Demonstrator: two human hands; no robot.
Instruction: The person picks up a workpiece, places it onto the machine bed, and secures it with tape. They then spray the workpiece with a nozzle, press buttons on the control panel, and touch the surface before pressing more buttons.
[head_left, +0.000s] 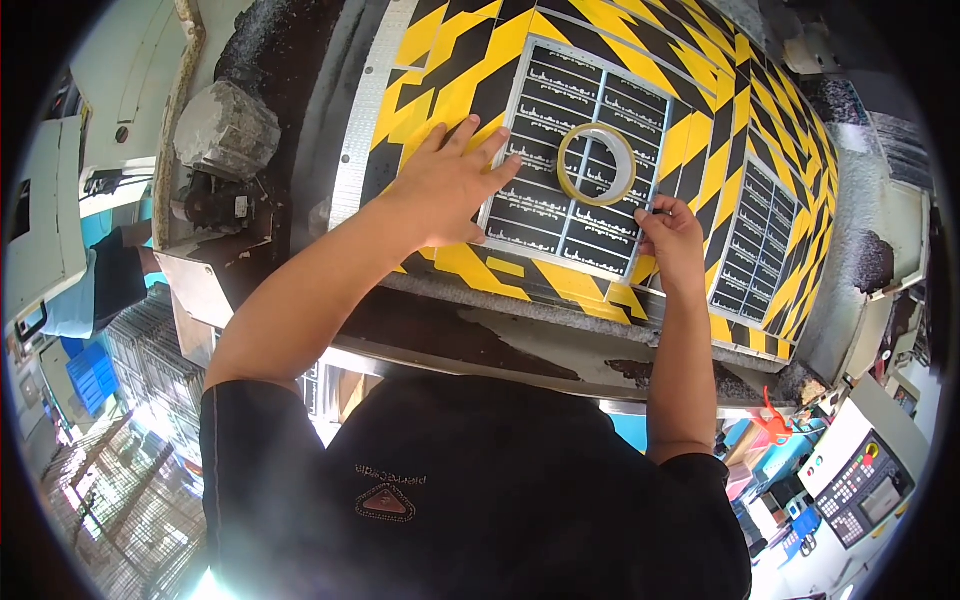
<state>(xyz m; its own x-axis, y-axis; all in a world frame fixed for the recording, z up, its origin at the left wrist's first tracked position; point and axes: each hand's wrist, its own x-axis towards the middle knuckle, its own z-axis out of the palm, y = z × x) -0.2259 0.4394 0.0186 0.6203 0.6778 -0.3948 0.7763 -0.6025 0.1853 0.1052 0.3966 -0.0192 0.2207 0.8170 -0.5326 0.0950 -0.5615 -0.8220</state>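
Observation:
My left hand (450, 190) lies with fingers spread over the left edge of a black sheet (540, 170) printed with white lettering in two columns. Resting on that sheet is a roll of tape (622, 160) with a yellowish rim and a pale core. My right hand (672, 240) is closed in a pinch at the sheet's lower right edge; whatever is between thumb and forefinger is too small to make out. Under the sheet, a metal plate (470, 80) bears yellow and black diagonal stripes.
A second black printed sheet (760, 235) sits farther right on the striped plate. Dark machine surfaces surround the plate, with a grimy metal block (228, 130) at left. A control panel (860, 490) stands at lower right; blue bins (92, 378) are at lower left.

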